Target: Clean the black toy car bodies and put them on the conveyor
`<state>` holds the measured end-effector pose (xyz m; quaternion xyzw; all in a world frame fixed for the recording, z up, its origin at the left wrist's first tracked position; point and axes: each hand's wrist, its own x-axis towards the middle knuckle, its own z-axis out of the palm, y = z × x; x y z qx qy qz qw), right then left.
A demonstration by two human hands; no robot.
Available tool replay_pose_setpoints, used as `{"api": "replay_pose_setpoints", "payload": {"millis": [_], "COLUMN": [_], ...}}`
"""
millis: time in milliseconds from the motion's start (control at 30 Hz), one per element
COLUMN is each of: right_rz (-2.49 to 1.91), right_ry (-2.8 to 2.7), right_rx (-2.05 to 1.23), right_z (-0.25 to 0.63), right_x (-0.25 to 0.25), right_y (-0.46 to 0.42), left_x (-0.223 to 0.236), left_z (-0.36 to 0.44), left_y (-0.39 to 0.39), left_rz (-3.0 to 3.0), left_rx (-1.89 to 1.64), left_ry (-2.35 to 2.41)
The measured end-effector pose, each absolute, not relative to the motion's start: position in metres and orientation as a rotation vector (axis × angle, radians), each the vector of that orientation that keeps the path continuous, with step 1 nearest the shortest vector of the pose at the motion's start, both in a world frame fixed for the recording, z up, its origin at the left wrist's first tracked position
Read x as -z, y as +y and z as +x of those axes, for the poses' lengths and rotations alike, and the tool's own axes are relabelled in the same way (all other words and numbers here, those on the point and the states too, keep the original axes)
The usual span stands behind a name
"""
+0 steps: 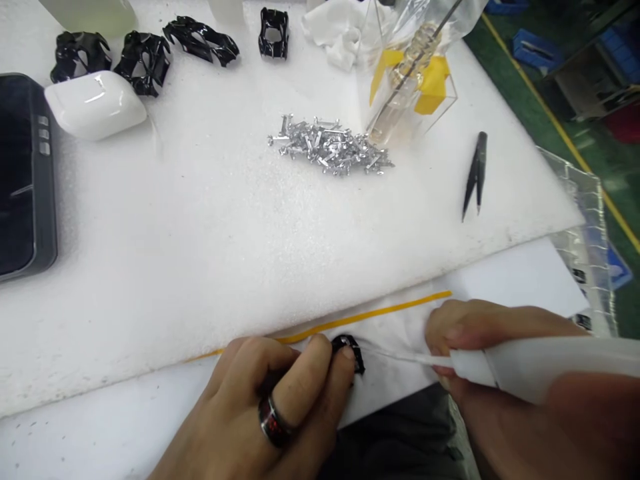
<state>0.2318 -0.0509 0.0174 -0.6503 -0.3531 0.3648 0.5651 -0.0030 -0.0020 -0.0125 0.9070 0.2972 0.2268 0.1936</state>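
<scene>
My left hand (pixel 280 407), with a dark ring on one finger, is closed around a small glossy black toy car shell (pixel 359 360). Fingers cover most of that shell. From the right, my right hand (pixel 480 327) grips a white squeeze bottle (pixel 530 360). The bottle's thin pale nozzle points left, its tip at or very near the black shell; whether they touch I cannot tell. Beneath both hands lies white paper or cloth, crossed by a yellow strip (pixel 370 313) just beyond them.
On the white foam sheet (pixel 200 240) lie a pile of small silver parts (pixel 335 147) and black tweezers (pixel 475 173). More black car shells (pixel 203 41), a white case (pixel 95 105) and a dark phone-like device (pixel 25 173) are at left. A clear box (pixel 440 107) holds a glass vial.
</scene>
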Motion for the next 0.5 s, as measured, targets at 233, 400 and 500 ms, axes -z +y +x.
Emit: {"api": "replay_pose_setpoints", "payload": {"millis": [233, 400, 500], "right_rz": [-1.592, -1.578, -1.599], "right_ry": [-0.836, -0.841, -0.846], "right_rx": [-0.73, -0.66, -0.59], "right_z": [0.228, 0.216, 0.215], "right_x": [-0.015, -0.019, -0.017], "right_y": [-0.053, -0.044, -0.044], "left_x": [0.013, 0.013, 0.011], "left_z": [-0.003, -0.004, -0.002], "left_y": [-0.003, -0.002, -0.002], "left_rz": [2.587, 2.461, 2.426], "left_rx": [-0.621, -0.605, -0.618], "left_ry": [0.809, 0.912, 0.963]}}
